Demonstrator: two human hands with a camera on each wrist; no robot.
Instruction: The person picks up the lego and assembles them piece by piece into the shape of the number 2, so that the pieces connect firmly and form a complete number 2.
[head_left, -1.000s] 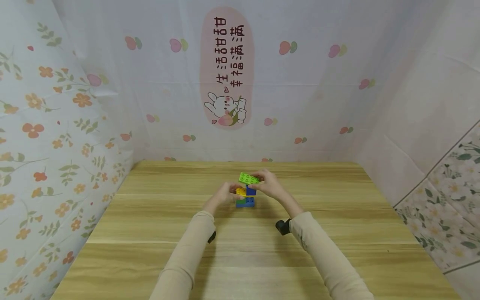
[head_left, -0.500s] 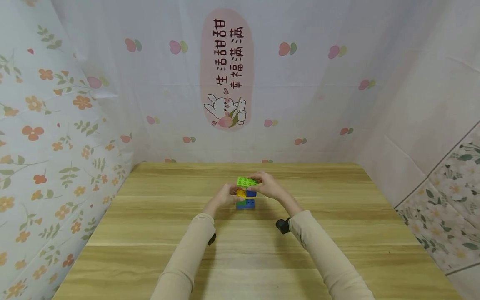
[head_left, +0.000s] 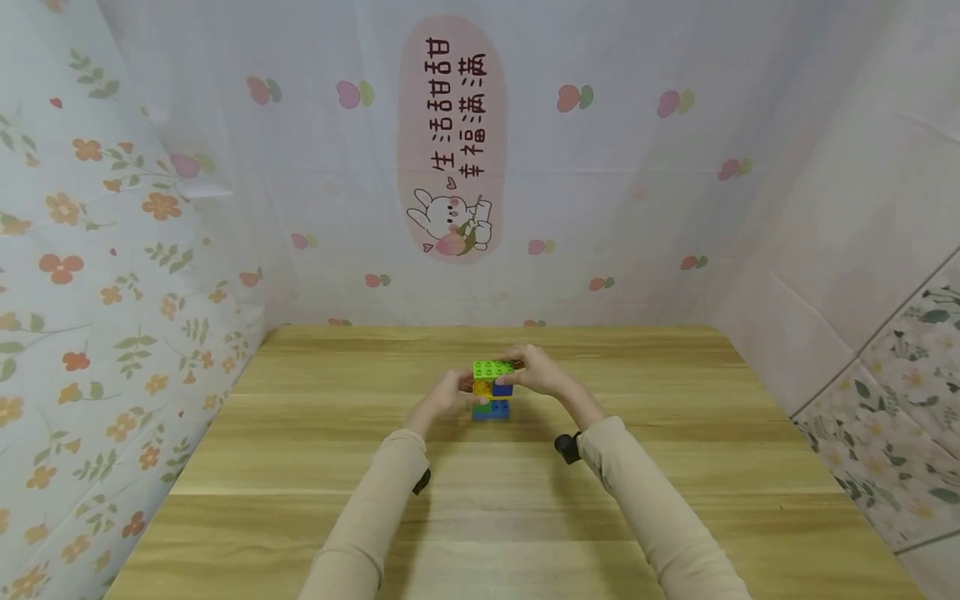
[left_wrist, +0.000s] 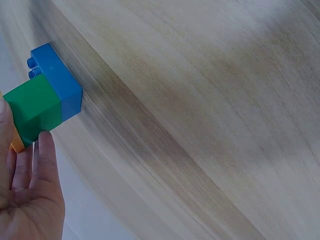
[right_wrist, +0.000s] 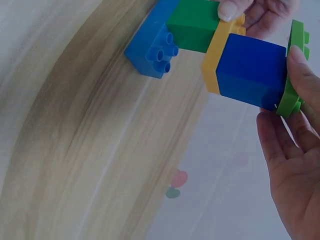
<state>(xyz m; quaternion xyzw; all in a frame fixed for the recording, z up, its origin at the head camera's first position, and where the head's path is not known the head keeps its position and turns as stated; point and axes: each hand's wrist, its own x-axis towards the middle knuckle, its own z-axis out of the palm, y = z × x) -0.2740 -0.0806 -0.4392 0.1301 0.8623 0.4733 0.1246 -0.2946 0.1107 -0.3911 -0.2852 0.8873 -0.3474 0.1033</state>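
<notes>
A small tower of toy building blocks stands mid-table in the head view. Its base is a blue block (right_wrist: pixel 150 45), with a green block (right_wrist: pixel 194 24) on one end. Above lies a thin yellow block (right_wrist: pixel 216 57), which carries a dark blue block (right_wrist: pixel 252 70). My left hand (head_left: pixel 447 393) pinches the yellow block, its thumb close to the green one. With thumb and fingers, my right hand (head_left: pixel 538 372) grips a thin lime green block (head_left: pixel 491 367) against the dark blue block's top. Whether those two are fully joined, I cannot tell.
The wooden table (head_left: pixel 480 517) reaches back to a printed curtain (head_left: pixel 600 192). Floral cloth (head_left: pixel 112 317) hangs at the left. A dark wrist device (head_left: pixel 567 448) shows by the right cuff, another (head_left: pixel 422 481) by the left.
The lime green block has come down from a tilt to nearly level on the dark blue block, shifting slightly left with my right hand. My left hand keeps its place on the tower.
</notes>
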